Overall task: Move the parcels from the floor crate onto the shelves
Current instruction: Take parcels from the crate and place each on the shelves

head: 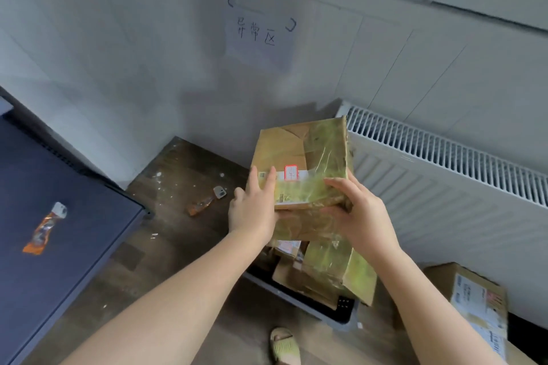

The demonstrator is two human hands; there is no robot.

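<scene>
White tiled wall (118, 38) seen across upper frame; handwritten paper sign (258, 38) taped upper centre; radiator (444, 175) mounted right; dark wood floor (178, 175) flecked white, centre.

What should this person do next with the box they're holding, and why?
Probably swing the taped box left onto the dark shelf: the left hand and right hand hold it lifted above the floor crate, and that shelf has bare room.

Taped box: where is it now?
Head view, centre: taped box held between left hand and right hand, above the floor crate, left of the radiator.
</scene>
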